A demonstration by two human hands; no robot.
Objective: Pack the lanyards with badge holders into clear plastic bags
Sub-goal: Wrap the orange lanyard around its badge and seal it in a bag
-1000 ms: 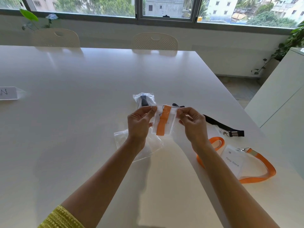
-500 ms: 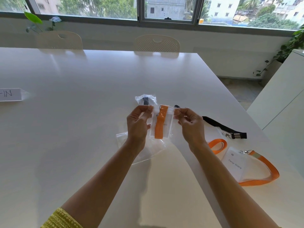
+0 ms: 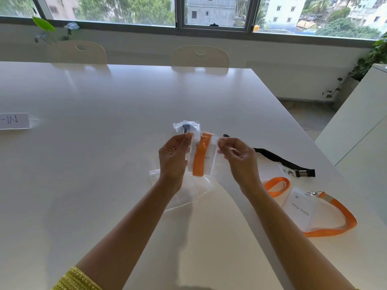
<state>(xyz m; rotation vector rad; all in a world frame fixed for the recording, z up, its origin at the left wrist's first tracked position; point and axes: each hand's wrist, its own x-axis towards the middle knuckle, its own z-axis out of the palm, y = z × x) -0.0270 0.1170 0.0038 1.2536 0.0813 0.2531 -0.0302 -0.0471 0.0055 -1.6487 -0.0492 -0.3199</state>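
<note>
I hold a small clear bag (image 3: pixel 206 155) upright above the white table (image 3: pixel 104 164); inside it are a folded orange lanyard and a white badge card. My left hand (image 3: pixel 173 158) pinches the bag's top left corner and my right hand (image 3: pixel 238 158) pinches its top right corner. Just behind lies a packed bag with a black lanyard (image 3: pixel 185 126). Empty clear bags (image 3: pixel 188 193) lie flat under my wrists. To the right a loose black lanyard (image 3: pixel 289 164) and a loose orange lanyard with a "Tony Stark" badge holder (image 3: pixel 301 210) lie on the table.
A white name card (image 3: pixel 13 121) lies at the table's left edge. Two cream chairs (image 3: pixel 201 56) stand at the far side below the window. A white cabinet (image 3: pixel 360 122) stands to the right of the table, with a potted plant (image 3: pixel 374 55) behind it.
Both hands still pinch the bag's top corners; they have barely moved. The view has tilted slightly.
</note>
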